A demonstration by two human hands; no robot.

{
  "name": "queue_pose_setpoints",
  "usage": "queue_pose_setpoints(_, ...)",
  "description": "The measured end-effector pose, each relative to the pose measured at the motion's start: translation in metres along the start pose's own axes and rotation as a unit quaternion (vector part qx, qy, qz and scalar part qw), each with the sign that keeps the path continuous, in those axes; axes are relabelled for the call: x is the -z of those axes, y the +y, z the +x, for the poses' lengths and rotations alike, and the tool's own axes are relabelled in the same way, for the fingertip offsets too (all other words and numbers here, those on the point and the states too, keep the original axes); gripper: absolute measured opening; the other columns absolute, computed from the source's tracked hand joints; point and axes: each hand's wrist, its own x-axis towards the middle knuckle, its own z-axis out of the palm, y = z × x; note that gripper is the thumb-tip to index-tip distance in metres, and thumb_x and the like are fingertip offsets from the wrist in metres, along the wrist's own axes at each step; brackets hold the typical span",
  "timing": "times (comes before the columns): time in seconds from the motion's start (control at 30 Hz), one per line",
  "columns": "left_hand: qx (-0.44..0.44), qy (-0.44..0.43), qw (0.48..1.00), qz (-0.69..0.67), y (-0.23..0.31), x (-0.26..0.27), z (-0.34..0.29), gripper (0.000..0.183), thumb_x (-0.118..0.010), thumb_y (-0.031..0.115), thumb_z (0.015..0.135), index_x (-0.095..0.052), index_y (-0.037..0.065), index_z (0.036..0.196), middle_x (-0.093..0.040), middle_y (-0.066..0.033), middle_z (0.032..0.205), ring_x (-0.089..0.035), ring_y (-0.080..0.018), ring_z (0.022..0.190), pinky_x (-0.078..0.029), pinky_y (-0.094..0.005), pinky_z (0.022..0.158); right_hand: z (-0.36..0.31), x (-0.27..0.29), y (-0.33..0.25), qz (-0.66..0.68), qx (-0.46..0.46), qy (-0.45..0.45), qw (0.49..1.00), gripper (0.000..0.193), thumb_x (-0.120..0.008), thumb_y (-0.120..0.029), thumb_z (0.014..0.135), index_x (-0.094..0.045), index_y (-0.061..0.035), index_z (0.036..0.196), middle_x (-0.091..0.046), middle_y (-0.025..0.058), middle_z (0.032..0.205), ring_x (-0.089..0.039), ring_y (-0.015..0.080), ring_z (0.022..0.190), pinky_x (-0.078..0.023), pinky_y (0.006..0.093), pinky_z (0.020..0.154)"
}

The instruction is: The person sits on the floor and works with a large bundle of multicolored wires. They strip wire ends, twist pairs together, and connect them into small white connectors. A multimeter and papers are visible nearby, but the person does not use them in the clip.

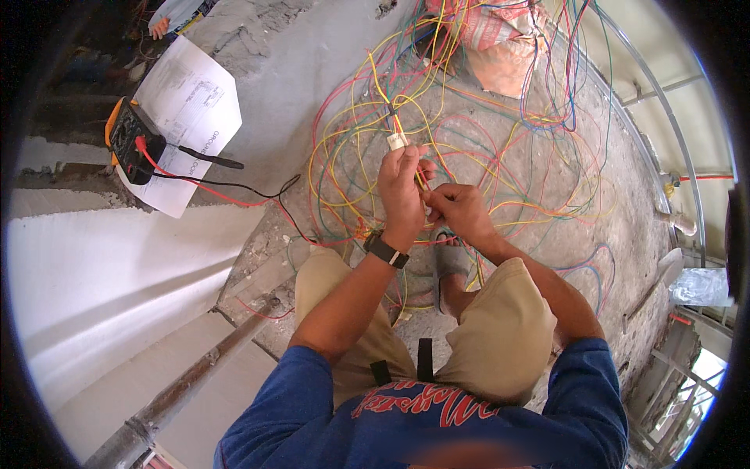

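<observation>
My left hand (402, 191) is closed around a bundle of thin electrical wires (393, 117), with a white tag or piece of tape (397, 141) wrapped on it just beyond my fingers. Close on its right, my right hand (459, 209) pinches the wires where they come out below the left hand. The exact strands between my fingertips are too small to make out. Yellow, red and green wires spread in loose loops (500, 205) over the concrete floor around both hands.
A black and orange multimeter (139, 148) and a printed sheet (205, 105) lie on a ledge at left; a black test probe (209, 158) reaches over the sheet. A sack (504, 59) stands at the back. A metal pipe (183, 356) slants at lower left. Another person's hand (160, 29) shows at far left.
</observation>
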Motion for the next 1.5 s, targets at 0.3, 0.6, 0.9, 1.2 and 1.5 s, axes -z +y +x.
queue_pose_setpoints(0.3, 0.053, 0.077, 0.995, -0.024, 0.020, -0.002, -0.001, 0.027, -0.063, 0.030, 0.101, -0.062, 0.003, 0.098, -0.068, -0.0054, 0.088, -0.062, -0.0123, 0.067, -0.052, -0.0288, 0.057, -0.001, 0.004, -0.024, -0.020, -0.015, -0.100, 0.995, 0.033, -0.068, -0.027, 0.097, -0.073, 0.0033, 0.086, -0.070, 0.0087, 0.070, -0.066, 0.0128, 0.061, -0.053, 0.0288, 0.058)
queue_pose_setpoints(0.6, -0.014, 0.094, 0.989, -0.111, 0.079, -0.025, -0.005, 0.028, -0.058, 0.029, 0.104, -0.064, 0.002, 0.098, -0.071, -0.0075, 0.091, -0.063, -0.0129, 0.068, -0.054, -0.0294, 0.061, -0.017, 0.000, -0.090, 0.104, -0.043, -0.099, 0.989, 0.034, -0.066, -0.025, 0.099, -0.071, 0.0045, 0.084, -0.069, 0.0080, 0.075, -0.064, 0.0127, 0.062, -0.053, 0.0278, 0.058)
queue_pose_setpoints(0.9, -0.049, 0.089, 0.987, -0.122, 0.102, -0.021, -0.015, 0.024, -0.060, 0.026, 0.103, -0.065, 0.002, 0.106, -0.074, -0.0100, 0.101, -0.069, -0.0161, 0.078, -0.059, -0.0316, 0.068, -0.035, -0.017, -0.102, 0.063, 0.050, -0.067, 0.994, 0.035, -0.066, -0.024, 0.097, -0.068, 0.0044, 0.077, -0.064, 0.0071, 0.067, -0.059, 0.0121, 0.059, -0.049, 0.0287, 0.055)
queue_pose_setpoints(1.2, -0.086, 0.110, 0.982, -0.126, 0.108, -0.021, -0.017, 0.021, -0.071, 0.018, 0.096, -0.065, 0.001, 0.104, -0.072, -0.0080, 0.102, -0.070, -0.0162, 0.086, -0.058, -0.0306, 0.072, -0.034, -0.022, -0.115, -0.089, 0.126, -0.004, 0.988, 0.033, -0.064, -0.024, 0.097, -0.070, 0.0040, 0.079, -0.068, 0.0110, 0.063, -0.067, 0.0144, 0.055, -0.052, 0.0314, 0.051)
queue_pose_setpoints(1.5, -0.101, 0.082, 0.989, -0.074, 0.107, -0.013, -0.006, 0.017, -0.069, 0.018, 0.097, -0.065, 0.002, 0.103, -0.072, -0.0081, 0.100, -0.068, -0.0159, 0.083, -0.055, -0.0306, 0.072, -0.034, -0.021, -0.130, -0.153, 0.106, -0.028, 0.982, 0.034, -0.067, -0.025, 0.096, -0.069, 0.0036, 0.078, -0.068, 0.0088, 0.064, -0.065, 0.0131, 0.057, -0.052, 0.0307, 0.054)
